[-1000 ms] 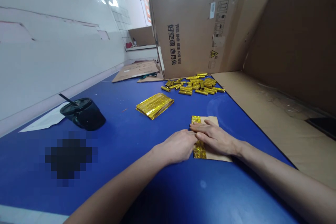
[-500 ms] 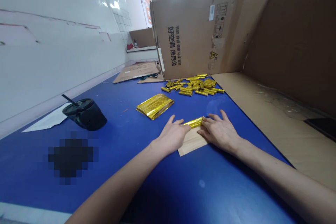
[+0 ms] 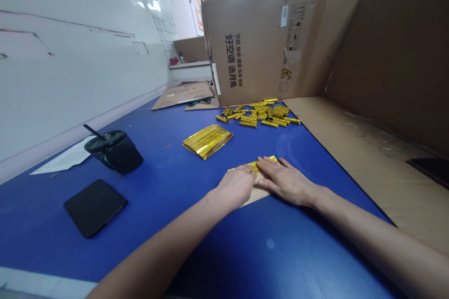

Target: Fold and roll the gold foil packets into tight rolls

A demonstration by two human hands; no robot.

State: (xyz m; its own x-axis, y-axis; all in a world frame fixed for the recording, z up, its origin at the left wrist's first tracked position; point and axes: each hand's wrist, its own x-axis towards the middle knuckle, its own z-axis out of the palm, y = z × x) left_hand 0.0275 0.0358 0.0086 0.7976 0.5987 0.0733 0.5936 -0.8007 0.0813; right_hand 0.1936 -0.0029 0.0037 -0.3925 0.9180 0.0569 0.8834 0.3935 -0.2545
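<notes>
A thin gold foil strip [image 3: 245, 166] lies across the far edge of a sheet of kraft paper [image 3: 255, 195], and only a sliver of the paper shows between my hands. My left hand [image 3: 236, 186] presses down on the strip's near side, fingers curled over it. My right hand [image 3: 286, 181] lies flatter beside it, its fingertips on the foil's right end. Beyond them lie a flat stack of gold foil [image 3: 207, 141] and a heap of several short gold foil rolls [image 3: 257, 114].
All of this is on a blue table [image 3: 168, 182]. A black lidded cup with a straw [image 3: 114, 152] and a black phone [image 3: 94, 208] are at the left. A large printed cardboard box [image 3: 259, 42] stands at the far end, and a cardboard sheet [image 3: 351, 149] lines the right.
The foil has tightened into a narrow strip at the paper's far edge, and less of the paper shows. My hands have moved together over it, and my fingers have come down onto the strip.
</notes>
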